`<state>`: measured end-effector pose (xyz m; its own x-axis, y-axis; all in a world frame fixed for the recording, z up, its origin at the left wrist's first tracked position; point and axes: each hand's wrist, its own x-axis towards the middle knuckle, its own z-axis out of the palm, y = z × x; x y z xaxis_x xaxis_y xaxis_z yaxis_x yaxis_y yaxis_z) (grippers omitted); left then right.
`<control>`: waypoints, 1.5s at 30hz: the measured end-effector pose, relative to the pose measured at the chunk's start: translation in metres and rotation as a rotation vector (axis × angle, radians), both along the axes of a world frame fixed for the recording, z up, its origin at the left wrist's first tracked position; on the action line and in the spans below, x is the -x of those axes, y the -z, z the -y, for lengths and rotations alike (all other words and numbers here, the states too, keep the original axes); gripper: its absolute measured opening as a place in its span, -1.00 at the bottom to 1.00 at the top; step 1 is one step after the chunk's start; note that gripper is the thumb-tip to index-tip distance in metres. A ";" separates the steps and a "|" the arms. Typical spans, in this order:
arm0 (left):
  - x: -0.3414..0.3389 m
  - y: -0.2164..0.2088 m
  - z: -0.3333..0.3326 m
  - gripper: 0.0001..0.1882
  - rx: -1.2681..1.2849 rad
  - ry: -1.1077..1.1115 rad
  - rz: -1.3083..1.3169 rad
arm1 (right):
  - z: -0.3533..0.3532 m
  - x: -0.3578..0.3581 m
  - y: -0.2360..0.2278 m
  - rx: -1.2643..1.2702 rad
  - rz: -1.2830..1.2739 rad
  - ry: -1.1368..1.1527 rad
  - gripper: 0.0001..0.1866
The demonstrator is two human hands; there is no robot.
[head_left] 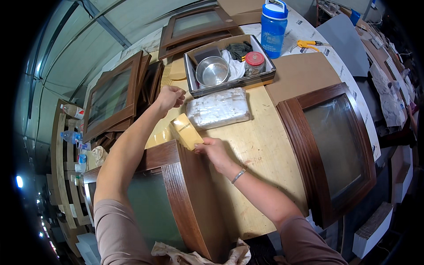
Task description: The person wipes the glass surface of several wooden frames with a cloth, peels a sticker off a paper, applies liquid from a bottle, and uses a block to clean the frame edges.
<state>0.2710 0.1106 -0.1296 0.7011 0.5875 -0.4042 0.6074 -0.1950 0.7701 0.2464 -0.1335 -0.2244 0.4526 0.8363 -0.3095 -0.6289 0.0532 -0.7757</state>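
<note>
My right hand (214, 152), with a band at the wrist, pinches the lower right edge of a small glossy yellow sheet (185, 131) with a line of dark print. Above and left of it, my left hand (171, 98) is held with its fingers curled together; whether anything is between the fingertips is hidden. A brown wooden cabinet door with a glass pane (179, 185) lies in front of me, under my left arm. More glossy yellow sheet (160, 138) shows between that door and my hands. Just beyond my right hand lies a white plastic-wrapped block (218, 108).
A cardboard tray (236, 88) holds a metal bowl (212, 72), a red-lidded jar (255, 63) and dark gloves. Behind it stands a blue bottle (274, 33); yellow-handled pliers (311, 44) lie right. Glazed doors (333, 145) flank the table, stacked at left (110, 99) and back.
</note>
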 end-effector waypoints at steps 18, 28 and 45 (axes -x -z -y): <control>-0.007 -0.012 0.011 -0.83 -0.413 0.063 0.054 | -0.005 -0.005 -0.002 -0.032 -0.113 0.075 -0.79; 0.001 -0.042 0.003 -0.85 -0.012 0.090 0.202 | -0.002 -0.012 -0.020 -0.041 -0.170 0.195 -0.74; 0.030 -0.119 0.080 -0.85 0.193 0.524 0.269 | 0.023 -0.057 -0.084 -0.493 -0.464 0.457 -0.55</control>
<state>0.2409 0.0307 -0.0107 0.9687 0.0718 -0.2375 0.2480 -0.2565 0.9342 0.3032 -0.1568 -0.1407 0.6982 0.6891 -0.1938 -0.7138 0.6496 -0.2618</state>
